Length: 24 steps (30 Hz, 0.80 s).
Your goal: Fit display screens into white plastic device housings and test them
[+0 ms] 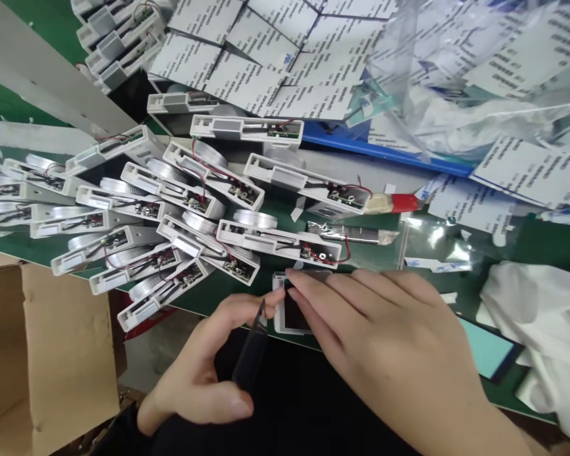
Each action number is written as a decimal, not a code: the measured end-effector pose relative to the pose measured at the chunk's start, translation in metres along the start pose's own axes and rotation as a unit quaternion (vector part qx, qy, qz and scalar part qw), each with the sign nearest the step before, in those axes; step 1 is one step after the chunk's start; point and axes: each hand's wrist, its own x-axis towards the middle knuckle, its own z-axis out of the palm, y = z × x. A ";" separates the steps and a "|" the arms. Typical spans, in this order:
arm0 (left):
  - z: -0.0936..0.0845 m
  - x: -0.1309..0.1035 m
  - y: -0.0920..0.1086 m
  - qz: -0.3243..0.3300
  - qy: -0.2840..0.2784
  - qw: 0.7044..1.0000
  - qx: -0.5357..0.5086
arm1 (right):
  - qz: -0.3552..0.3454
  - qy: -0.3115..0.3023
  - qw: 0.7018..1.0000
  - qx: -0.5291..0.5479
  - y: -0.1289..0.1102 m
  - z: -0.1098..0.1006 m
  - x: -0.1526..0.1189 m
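A white-framed device with a dark panel (292, 316) lies at the table's near edge, mostly covered by my right hand (375, 329). The fingers of that hand are pressed together over its upper edge, with the thumb tip at the dark panel. My left hand (213, 361) is curled around black tweezers (253, 354), their pointed tip upward. Its index fingertip touches the left side of the device frame. Just beyond both hands lies a white housing (280, 240) with a red wire and an exposed circuit board.
Several similar white housings (142, 202) crowd the left. Printed white adhesive sheets (251, 82) fill the back, by a blue tray edge (361, 142). A brush (392, 202), a clear bag (437, 244), a panel with light-green film (487, 348) and white cloth (532, 323) lie right. A cardboard box (69, 361) stands lower left.
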 end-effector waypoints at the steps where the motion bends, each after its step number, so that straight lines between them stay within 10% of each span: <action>1: -0.001 0.002 0.000 0.014 -0.009 1.000 -0.018 | -0.001 -0.004 1.000 0.000 -0.001 0.000 0.001; 12: -0.003 0.006 -0.003 0.027 -0.019 0.999 -0.020 | -0.001 0.001 1.000 0.023 -0.007 -0.001 0.001; 24: 0.002 0.003 -0.001 0.026 -0.015 0.998 0.060 | -0.048 -0.011 0.998 0.044 0.020 -0.010 -0.069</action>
